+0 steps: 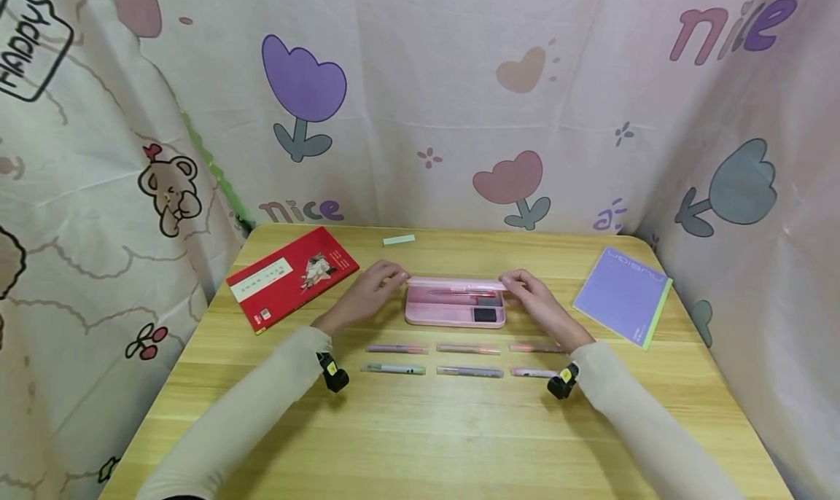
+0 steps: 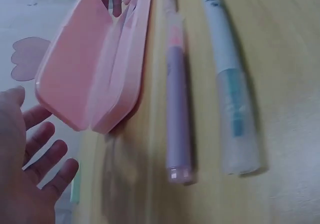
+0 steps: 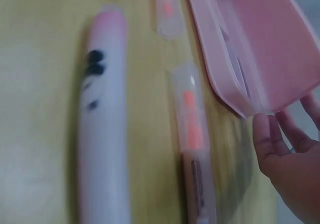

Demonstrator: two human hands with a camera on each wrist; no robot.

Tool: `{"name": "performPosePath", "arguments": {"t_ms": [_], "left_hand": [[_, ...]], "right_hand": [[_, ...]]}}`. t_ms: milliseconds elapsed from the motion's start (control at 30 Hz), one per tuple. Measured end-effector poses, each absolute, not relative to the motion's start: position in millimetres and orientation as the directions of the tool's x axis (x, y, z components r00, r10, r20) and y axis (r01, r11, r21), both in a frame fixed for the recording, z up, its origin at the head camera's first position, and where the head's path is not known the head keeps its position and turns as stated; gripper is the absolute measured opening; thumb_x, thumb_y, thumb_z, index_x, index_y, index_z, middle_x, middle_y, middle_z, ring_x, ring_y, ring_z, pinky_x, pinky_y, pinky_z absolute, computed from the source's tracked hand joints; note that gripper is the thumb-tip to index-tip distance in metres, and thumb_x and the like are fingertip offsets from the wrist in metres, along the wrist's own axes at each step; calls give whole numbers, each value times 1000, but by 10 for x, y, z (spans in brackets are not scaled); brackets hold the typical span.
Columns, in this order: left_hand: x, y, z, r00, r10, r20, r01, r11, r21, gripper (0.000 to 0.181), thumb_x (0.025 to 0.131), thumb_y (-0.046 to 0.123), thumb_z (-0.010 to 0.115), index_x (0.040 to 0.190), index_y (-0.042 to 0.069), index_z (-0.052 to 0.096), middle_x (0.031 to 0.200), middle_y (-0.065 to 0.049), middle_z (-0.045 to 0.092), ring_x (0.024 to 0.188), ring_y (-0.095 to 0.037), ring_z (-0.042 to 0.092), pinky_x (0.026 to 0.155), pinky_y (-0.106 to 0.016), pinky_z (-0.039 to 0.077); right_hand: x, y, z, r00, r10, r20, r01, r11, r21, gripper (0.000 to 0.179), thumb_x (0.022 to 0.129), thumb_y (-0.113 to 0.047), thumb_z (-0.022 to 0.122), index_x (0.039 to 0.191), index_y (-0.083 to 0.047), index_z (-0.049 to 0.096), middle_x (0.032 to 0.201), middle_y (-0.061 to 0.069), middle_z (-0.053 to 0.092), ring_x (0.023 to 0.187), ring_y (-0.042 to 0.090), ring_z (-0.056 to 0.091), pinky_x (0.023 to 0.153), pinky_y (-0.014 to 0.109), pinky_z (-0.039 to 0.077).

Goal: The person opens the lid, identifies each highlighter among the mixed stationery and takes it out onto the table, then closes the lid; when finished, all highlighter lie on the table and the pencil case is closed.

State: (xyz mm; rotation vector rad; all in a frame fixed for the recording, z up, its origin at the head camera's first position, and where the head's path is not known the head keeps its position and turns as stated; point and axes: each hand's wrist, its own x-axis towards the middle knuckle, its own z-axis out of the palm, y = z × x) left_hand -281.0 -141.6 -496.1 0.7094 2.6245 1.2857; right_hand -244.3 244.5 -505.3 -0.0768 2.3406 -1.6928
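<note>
A pink pencil case [image 1: 455, 314] lies with its lid [image 1: 456, 284] raised; inside are a pen [image 1: 462, 293] and a dark block [image 1: 485, 315]. My left hand [image 1: 370, 290] is at the lid's left end. In the left wrist view its fingers [image 2: 47, 151] are spread and loosely bent, the index fingertip at the lid's corner and the thumb apart from it. At the right end is my right hand [image 1: 534, 299]; the right wrist view has its fingers [image 3: 296, 131] touching the lid's edge, with the thumb near the hinge corner.
Several markers lie in two rows before the case, including a purple one [image 1: 469, 372] and a green-tipped one [image 1: 394, 369]. A red book [image 1: 292, 278] lies left, a purple notebook [image 1: 620, 296] right. Behind the case is a pale green strip [image 1: 399, 240]; a printed curtain [image 1: 407, 84] hangs beyond the table.
</note>
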Motion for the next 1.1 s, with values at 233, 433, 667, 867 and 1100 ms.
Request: {"name": "performPosePath", "arguments": {"t_ms": [233,433,667,867,1100], "left_hand": [[-2717,-1394,-5068,-866,500,-2,297,517,803,24,113,34,61,125,17,74,153,-10,56,144,-33,56,121,-54,50],[-2648,-1374,-5137,-831,556,-21,393,613,685,38,113,35,62,147,18,68,167,-8,47,157,-33,45,128,-53,41],[-2602,-1344,-5152,-814,580,6,454,630,630,44,112,31,63,153,15,63,169,-8,45,154,-31,49,127,-51,42],[-2580,-1315,-5155,-806,591,15,473,630,616,43,112,26,64,153,14,63,169,-10,43,148,-31,56,123,-49,48],[-2621,-1384,-5057,-837,546,46,450,636,627,44,113,33,61,154,16,61,170,-11,42,154,-35,47,124,-57,44]], "right_hand": [[-2245,2510,-5110,-942,-332,-51,-146,541,-828,50,115,-35,58,158,-12,51,162,23,43,138,45,58,113,60,52],[-2246,2459,-5171,-897,-436,73,-345,587,-733,45,112,-15,63,154,-2,56,165,26,41,124,36,64,101,46,57],[-2247,2406,-5129,-887,-455,81,-380,619,-687,44,109,-8,66,152,-1,59,168,26,40,120,32,65,100,48,58],[-2246,2390,-5106,-875,-476,94,-425,659,-620,45,108,-3,66,152,1,59,167,28,39,117,32,69,99,48,61],[-2224,2519,-5037,-899,-424,111,-389,657,-646,49,111,-15,64,156,1,53,165,27,43,130,42,63,106,58,58]]}}
